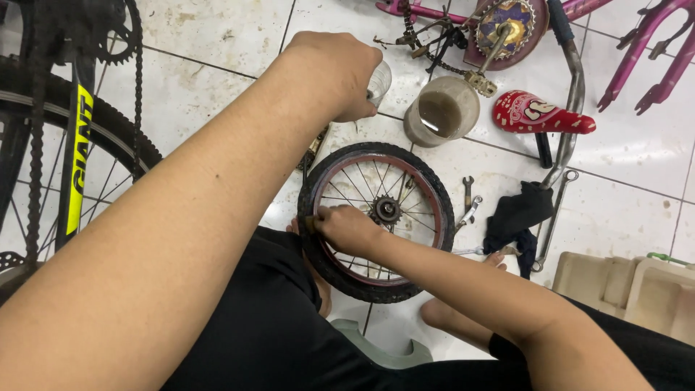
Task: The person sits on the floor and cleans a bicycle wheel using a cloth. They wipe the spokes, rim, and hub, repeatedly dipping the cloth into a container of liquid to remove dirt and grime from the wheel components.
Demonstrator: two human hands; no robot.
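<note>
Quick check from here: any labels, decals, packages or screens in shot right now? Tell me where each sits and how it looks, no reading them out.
Frame decal: far left, on the black bike frame; long yellow strip with dark lettering, running down the tube.
Saddle graphic: upper right, on the floor; red seat with a white printed emblem.
No packages, signs or screens in view.

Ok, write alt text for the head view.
A person's right hand grips the rim of a small wheel on a tiled floor, while the left hand holds a clear jar above it. Wrenches, a red saddle and a tub lie nearby.
</note>
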